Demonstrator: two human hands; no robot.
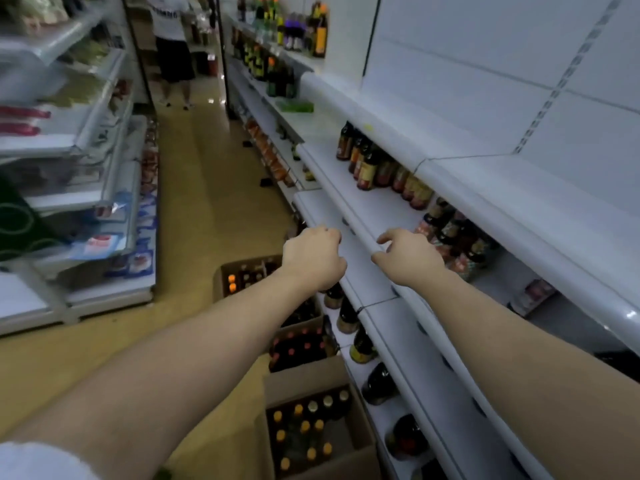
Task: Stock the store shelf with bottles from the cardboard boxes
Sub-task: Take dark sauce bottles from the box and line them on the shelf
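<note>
Both arms are stretched toward the white shelf unit [381, 209]. The right hand [408, 258] sits at the front rim of the middle board with its fingers loosely bent and nothing in them; forefinger and thumb are at or just off the rim, and blur hides whether they touch. The left hand [313, 259] is over the front edge of the lower board [322, 209], knuckles up and fingers curled under and hidden. A dark bottle [334, 296] shows directly below that wrist, but I cannot tell whether the hand holds it.

Stock already placed:
- A row of dark bottles with red-orange labels [370, 164] stands on the middle board, running back under the shelf above, so the far end is cut off.
- More bottles [362, 344] stand on the tier below, with only parts visible under the board edge.

Three open cardboard boxes sit on the floor against the unit:
- The near box [353, 441] holds yellow-capped bottles.
- The middle box [304, 320] holds red caps and is partly behind the left forearm.
- The far box [225, 271] is half hidden too.

Labels are unreadable. The opposite shelving [86, 140] is smeared by motion. Another person [173, 46] stands far down the aisle, cropped at the top of the view.
</note>
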